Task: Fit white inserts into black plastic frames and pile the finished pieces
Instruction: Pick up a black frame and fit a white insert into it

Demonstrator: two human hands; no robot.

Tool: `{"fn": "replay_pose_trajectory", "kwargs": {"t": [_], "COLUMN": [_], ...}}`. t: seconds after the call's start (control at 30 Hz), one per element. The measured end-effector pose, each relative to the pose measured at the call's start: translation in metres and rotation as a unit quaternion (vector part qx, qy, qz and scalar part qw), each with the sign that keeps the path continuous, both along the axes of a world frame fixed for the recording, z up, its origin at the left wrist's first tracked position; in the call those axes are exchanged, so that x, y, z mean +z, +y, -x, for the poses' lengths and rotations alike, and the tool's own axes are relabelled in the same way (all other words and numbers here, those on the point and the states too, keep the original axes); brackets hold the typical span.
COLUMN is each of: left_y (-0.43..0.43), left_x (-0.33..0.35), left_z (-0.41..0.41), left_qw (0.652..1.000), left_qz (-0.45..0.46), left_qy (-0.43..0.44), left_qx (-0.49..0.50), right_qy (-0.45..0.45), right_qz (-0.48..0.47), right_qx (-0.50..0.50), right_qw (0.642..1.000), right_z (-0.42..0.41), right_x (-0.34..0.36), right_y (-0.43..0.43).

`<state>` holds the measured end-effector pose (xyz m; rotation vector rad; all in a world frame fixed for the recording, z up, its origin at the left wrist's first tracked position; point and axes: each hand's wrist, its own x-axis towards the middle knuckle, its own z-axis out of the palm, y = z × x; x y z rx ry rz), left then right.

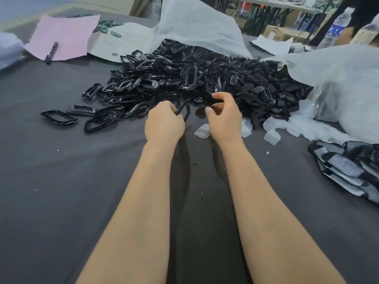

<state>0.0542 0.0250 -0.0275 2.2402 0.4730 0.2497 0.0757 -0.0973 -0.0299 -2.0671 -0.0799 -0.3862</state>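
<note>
A big heap of black plastic frames (164,78) spills from a white bag across the grey table (61,181). My left hand (164,121) grips one black frame (185,111) upright at the heap's near edge. Just to its right, my right hand (223,115) has its fingers curled and pinches a small dark piece (213,107) between thumb and fingers. Several translucent white inserts (272,136) lie scattered to the right of my right hand, one (202,131) just below it. A pile of finished pieces (348,171), black with pale centres, sits at the right edge.
Pink paper (63,35) with a pen (52,52) lies at the back left. White plastic bags (338,78) rise at the back and right. A water bottle (336,27) stands far right. Loose frames (59,117) lie left of the heap.
</note>
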Motion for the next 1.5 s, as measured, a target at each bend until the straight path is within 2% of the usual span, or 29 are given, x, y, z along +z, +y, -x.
{"fn": "replay_pose_trajectory", "kwargs": {"t": [0.13, 0.3, 0.57, 0.73, 0.83, 1.13, 1.5], "left_y": [-0.020, -0.046, -0.066, -0.069, -0.069, -0.067, -0.069], "left_x": [0.005, 0.005, -0.010, -0.011, -0.013, -0.010, -0.005], "left_z": [0.004, 0.009, 0.020, 0.019, 0.019, 0.018, 0.023], "left_qw": [0.979, 0.933, 0.935, 0.938, 0.931, 0.930, 0.917], "left_qz": [0.188, 0.344, 0.329, 0.307, 0.326, 0.320, 0.351], "left_qy": [-0.082, -0.104, -0.123, -0.154, -0.160, -0.174, -0.181], "left_qx": [-0.011, -0.011, -0.052, -0.052, -0.043, -0.050, -0.055], "right_qy": [0.060, 0.068, 0.066, 0.038, 0.007, 0.051, 0.053], "right_qz": [-0.176, -0.246, -0.274, -0.224, -0.201, -0.309, -0.301], "right_qx": [0.022, 0.067, 0.052, -0.003, -0.032, -0.002, 0.009], "right_qw": [0.982, 0.965, 0.958, 0.974, 0.979, 0.950, 0.952], "right_z": [0.011, 0.026, 0.039, 0.035, 0.035, 0.035, 0.038], "right_x": [0.008, 0.010, -0.003, -0.007, -0.006, -0.002, -0.002], "right_y": [-0.022, -0.051, -0.063, -0.062, -0.062, -0.057, -0.056]}}
